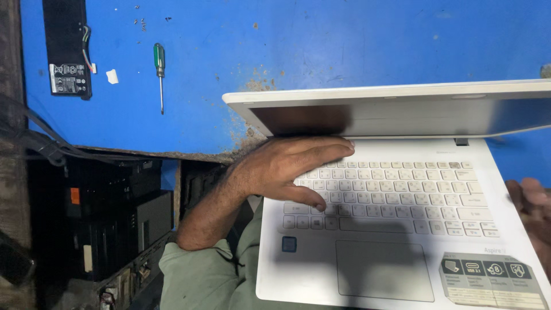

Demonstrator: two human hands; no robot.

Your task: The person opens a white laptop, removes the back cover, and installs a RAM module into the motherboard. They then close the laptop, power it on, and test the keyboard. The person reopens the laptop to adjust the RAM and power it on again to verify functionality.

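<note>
Laptop: the white laptop [402, 229] sits half-open on your lap, against the blue table [287, 46].
Left hand: your left hand [287, 169] lies flat, fingers spread on the keyboard [402, 195], gripping nothing.
Right hand: your right hand [531, 201] touches the laptop's right edge; grip unclear.

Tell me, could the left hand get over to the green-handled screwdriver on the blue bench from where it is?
Probably yes. The left hand rests on the laptop keyboard, and the bench between it and the screwdriver looks bare; the half-closed lid sits to its right.

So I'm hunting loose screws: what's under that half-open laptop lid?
Under the lid, the left hand rests on the white keyboard, fingers reaching the hinge edge. No screws show there, but the lid and hand cover the keyboard's back strip.
</note>
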